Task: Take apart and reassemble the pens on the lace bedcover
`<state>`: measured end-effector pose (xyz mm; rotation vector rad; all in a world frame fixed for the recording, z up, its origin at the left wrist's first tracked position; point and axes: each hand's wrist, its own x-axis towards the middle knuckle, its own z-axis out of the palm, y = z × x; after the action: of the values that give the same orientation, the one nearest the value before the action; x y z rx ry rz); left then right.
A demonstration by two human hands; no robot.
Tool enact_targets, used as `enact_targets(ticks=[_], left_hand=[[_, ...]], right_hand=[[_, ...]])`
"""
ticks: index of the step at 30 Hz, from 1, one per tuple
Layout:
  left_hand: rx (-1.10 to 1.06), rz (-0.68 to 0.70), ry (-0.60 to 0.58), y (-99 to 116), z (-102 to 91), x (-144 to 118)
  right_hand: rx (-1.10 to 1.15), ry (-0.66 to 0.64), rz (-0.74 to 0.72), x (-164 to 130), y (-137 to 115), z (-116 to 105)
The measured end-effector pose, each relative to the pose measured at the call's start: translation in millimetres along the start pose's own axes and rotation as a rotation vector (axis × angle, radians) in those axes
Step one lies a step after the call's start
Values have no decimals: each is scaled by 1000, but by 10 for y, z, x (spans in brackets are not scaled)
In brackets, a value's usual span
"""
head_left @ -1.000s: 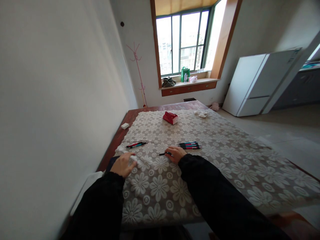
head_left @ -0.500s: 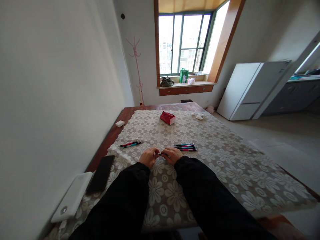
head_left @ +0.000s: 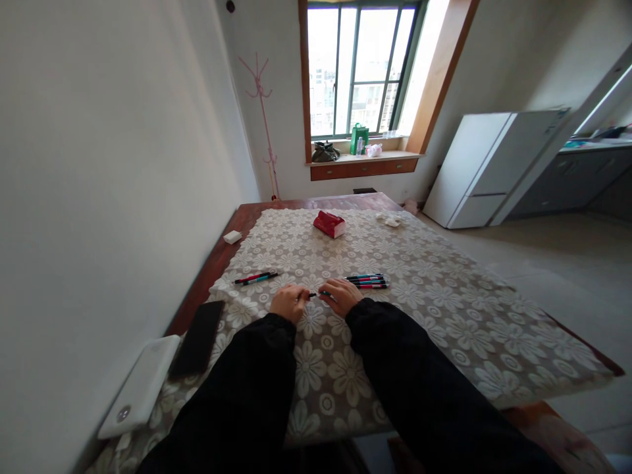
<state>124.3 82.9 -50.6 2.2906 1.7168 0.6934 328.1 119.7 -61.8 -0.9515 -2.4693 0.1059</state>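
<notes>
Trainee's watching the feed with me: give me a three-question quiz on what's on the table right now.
1. True or false: both hands are on one pen.
2. Which pen group holds more: the left group or the right group?
3. What lies left of the left hand at the table edge? A) black phone B) mug C) scissors

Key: 1 true; 2 the right group; 3 A, the black phone.

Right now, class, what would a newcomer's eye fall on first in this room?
Both hands, left hand and right hand, meet on one dark pen at the near middle of the flowered tablecloth. Pen clusters lie either side: two pens left, several pens right. A red box sits farther back.
</notes>
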Motion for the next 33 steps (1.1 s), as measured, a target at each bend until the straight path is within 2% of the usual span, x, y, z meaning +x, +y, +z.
enact_targets(ticks=[4, 13, 15, 19, 23, 28, 33], left_hand=[[-1, -59, 31, -67, -7, 10], [-131, -62, 66, -109, -15, 5], [-128, -57, 76, -108, -21, 5], [-50, -155, 98, -142, -25, 13], [-15, -214, 131, -198, -10, 21], [-20, -167, 114, -180, -15, 13], [-55, -1, 69, -142, -22, -2]], right_hand=[[-24, 22, 43, 3, -1, -28], [-72, 8, 143, 4, 12, -54], [-100, 14, 203, 2, 19, -71], [-163, 28, 316, -8, 44, -129], [-173, 14, 324, -11, 59, -148], [-142, -23, 234, -7, 44, -92], [-135, -7, 227, -2, 34, -55]])
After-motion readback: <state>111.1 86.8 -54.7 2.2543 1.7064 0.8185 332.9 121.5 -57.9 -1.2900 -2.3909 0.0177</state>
